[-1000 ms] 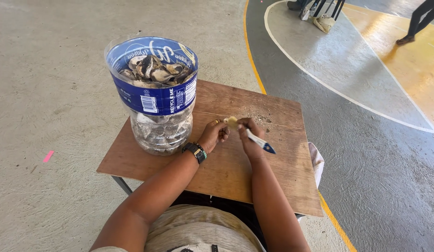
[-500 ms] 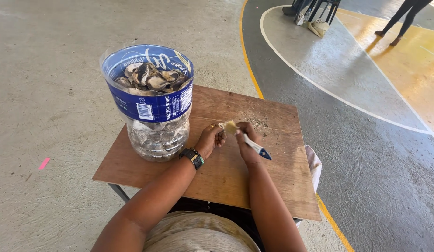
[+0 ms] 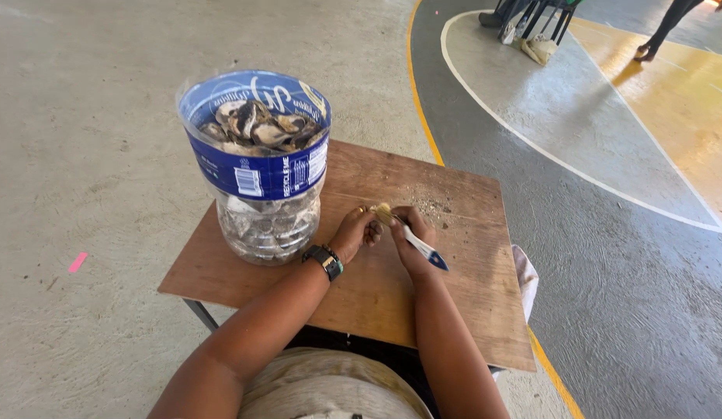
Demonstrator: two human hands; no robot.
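Note:
My left hand [image 3: 354, 231] and my right hand [image 3: 410, 233] meet over the middle of a brown wooden board [image 3: 462, 302]. A small pale yellowish piece [image 3: 382, 212] is pinched between the fingers of both hands. The right hand also grips a small knife with a blue and white handle [image 3: 424, 249], the handle pointing back toward me. A dark watch sits on my left wrist [image 3: 325, 260]. Just left of my left hand stands a large cut-open clear plastic bottle [image 3: 261, 171] with a blue label, filled with dark and pale shell-like pieces.
Crumbs and dust [image 3: 437, 206] lie on the board beyond my hands. The board rests on a metal-legged frame [image 3: 198, 314] on a concrete floor. A yellow line [image 3: 420, 101] and painted court lie to the right. Another person's legs [image 3: 663, 31] and chair legs [image 3: 543, 19] are far off.
The view has shifted slightly; my hands stay together on the small piece, and the knife handle has tilted a little lower toward me.

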